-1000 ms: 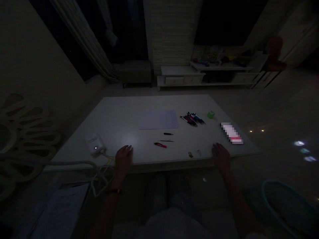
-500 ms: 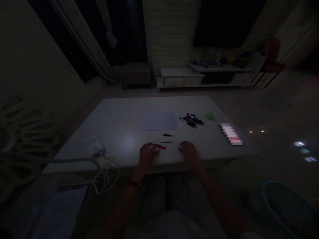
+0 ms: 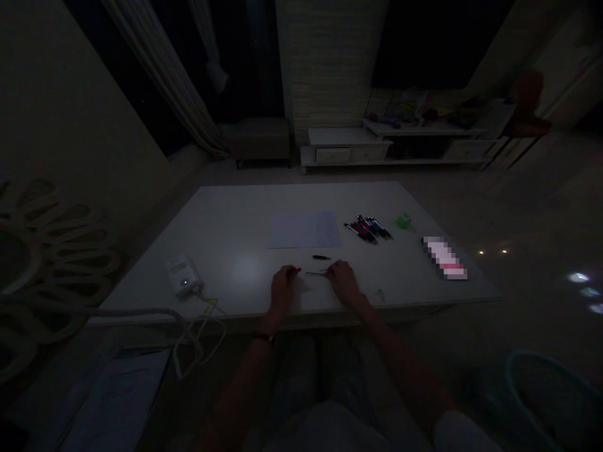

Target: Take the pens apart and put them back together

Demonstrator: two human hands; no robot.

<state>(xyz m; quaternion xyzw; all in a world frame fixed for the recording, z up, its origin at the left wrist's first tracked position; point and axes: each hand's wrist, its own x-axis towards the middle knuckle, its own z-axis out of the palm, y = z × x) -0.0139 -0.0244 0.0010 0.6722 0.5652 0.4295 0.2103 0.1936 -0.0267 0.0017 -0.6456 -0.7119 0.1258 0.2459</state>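
Note:
In the dim head view my left hand [image 3: 282, 289] is closed on a red pen barrel [image 3: 297, 270], whose red end sticks out past the fingers. My right hand [image 3: 343, 282] pinches the right end of a thin pen refill [image 3: 315, 273], which lies level just above or on the white table [image 3: 226, 226]. Beyond the refill lies a short black pen part [image 3: 321, 257]. A sheet of paper [image 3: 301, 229] with writing along its right side is farther back. Several pens [image 3: 367, 230] lie in a pile to the right of the sheet.
A small green item [image 3: 404, 220] and a phone [image 3: 445, 258] with a blurred screen are at the right. Near the front edge lies a small pale object [image 3: 380, 294], too dim to name. A white power strip [image 3: 183, 276] with cables sits at the left.
My right hand has moved left and taken hold of the refill. My left hand has drawn the red barrel back, so less of it shows. A small pale object now shows right of my right hand.

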